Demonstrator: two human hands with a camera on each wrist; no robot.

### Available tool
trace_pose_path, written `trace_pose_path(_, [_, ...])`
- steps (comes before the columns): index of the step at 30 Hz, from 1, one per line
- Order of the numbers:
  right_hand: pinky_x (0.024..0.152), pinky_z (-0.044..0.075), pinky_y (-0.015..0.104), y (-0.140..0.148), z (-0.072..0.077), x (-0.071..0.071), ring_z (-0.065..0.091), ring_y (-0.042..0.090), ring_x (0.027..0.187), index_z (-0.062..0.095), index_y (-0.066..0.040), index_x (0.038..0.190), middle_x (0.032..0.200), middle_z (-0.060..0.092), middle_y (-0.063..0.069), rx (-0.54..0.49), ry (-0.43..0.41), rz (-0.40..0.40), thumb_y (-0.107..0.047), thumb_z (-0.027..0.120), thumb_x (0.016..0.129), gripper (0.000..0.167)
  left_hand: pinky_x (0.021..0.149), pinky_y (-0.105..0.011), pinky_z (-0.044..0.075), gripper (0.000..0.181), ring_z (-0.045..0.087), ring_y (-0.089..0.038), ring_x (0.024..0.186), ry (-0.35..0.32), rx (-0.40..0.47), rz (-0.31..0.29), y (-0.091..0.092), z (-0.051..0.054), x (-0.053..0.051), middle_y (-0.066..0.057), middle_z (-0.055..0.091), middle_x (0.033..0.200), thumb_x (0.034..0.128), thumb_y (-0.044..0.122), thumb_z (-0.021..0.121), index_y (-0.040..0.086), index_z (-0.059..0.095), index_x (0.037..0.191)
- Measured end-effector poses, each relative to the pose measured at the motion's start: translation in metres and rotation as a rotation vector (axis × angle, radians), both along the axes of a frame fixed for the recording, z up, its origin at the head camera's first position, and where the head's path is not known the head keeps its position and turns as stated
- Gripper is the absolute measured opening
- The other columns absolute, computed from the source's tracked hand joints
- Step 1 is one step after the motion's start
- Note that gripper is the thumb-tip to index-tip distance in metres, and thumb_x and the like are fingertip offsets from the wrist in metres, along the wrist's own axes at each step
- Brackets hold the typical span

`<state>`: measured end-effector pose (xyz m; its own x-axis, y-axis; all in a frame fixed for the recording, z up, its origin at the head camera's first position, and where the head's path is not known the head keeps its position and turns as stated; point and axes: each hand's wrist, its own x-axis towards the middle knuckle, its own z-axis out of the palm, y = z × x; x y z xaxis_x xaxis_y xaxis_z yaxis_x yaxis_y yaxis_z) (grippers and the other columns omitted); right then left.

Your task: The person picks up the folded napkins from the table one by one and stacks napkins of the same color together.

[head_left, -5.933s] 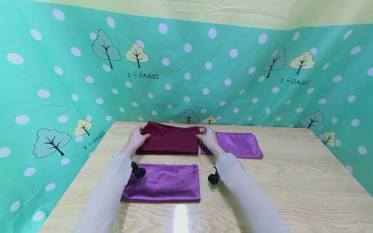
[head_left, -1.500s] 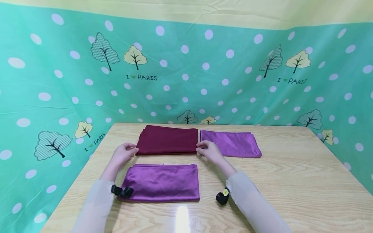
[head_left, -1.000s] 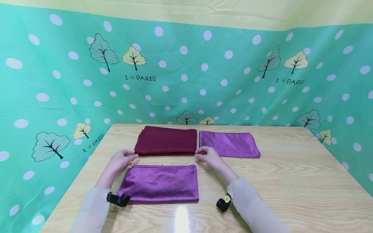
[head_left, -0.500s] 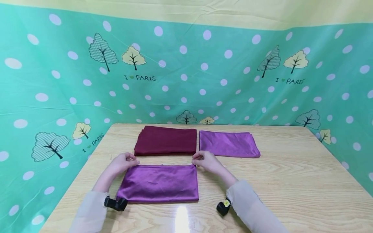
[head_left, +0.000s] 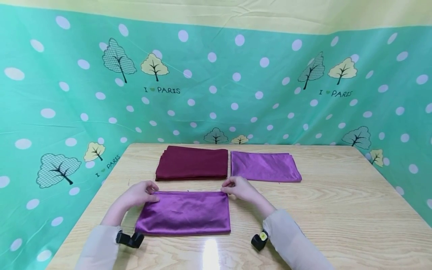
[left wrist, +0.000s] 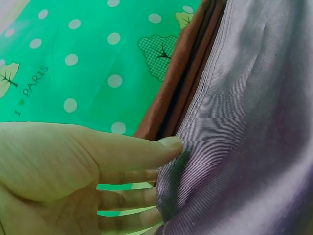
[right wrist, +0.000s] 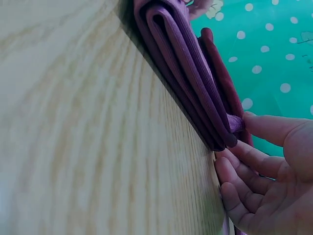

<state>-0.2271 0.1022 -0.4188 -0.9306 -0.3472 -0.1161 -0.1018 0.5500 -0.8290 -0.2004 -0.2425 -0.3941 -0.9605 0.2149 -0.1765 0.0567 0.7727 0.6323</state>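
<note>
purple cloth (head_left: 187,215), just in front of red cloth (head_left: 194,163): prob. light, soft, slippery (satiny sheen). left hand (head_left: 137,194) & right hand (head_left: 241,188) fingers pinch its corners nearest red cloth, gd hold imo.

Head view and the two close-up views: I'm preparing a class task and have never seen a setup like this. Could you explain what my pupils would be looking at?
There's no robot here: a person works with bare hands. The head view comes from a camera worn on the head, looking forward and down. The other two come from wrist cameras; the small black device at the left wrist is probably one.

On the wooden table lie three folded cloths: a front purple cloth, a dark red cloth behind it, and another purple cloth right of the red one. The left hand and right hand pinch the front cloth's far corners. In the left close-up, colours look duller.
</note>
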Motion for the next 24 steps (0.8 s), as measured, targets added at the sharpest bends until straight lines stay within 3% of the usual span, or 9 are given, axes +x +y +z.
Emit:
trace_pose_path(9, [0.064, 0.046, 0.024, 0.0000, 0.0008, 0.0038, 0.056, 0.013, 0.075, 0.063, 0.000, 0.101, 0.086, 0.064, 0.005, 0.003, 0.051, 0.057, -0.013, 0.069, 0.078, 0.027, 0.074, -0.041, 0.047, 0.040, 0.055, -0.022, 0.078, 0.027, -0.058, -0.078, 0.0020, 0.0020, 0.0029, -0.012, 0.060, 0.085, 0.0665, 0.009, 0.075, -0.006, 0.058, 0.100])
trace_pose_path(16, [0.065, 0.048, 0.023, -0.0003, -0.0016, 0.0050, 0.057, 0.012, 0.075, 0.063, 0.002, 0.101, 0.087, 0.063, 0.008, -0.035, 0.030, 0.080, -0.006, 0.070, 0.075, 0.028, 0.072, -0.040, 0.046, 0.037, 0.054, -0.021, 0.076, 0.056, -0.092, -0.087, 0.0021, 0.0004, 0.0018, -0.009, 0.059, 0.082, 0.0654, 0.007, 0.075, -0.002, 0.058, 0.097])
trace_pose_path(24, [0.061, 0.046, 0.020, -0.0014, -0.0055, 0.0034, 0.053, 0.011, 0.071, 0.065, 0.001, 0.096, 0.082, 0.061, 0.005, 0.001, 0.060, 0.098, -0.002, 0.071, 0.072, 0.025, 0.071, -0.038, 0.045, 0.035, 0.052, -0.017, 0.072, 0.091, -0.120, -0.102, 0.0028, -0.0027, 0.0008, -0.006, 0.057, 0.077, 0.0647, 0.007, 0.076, 0.000, 0.059, 0.094])
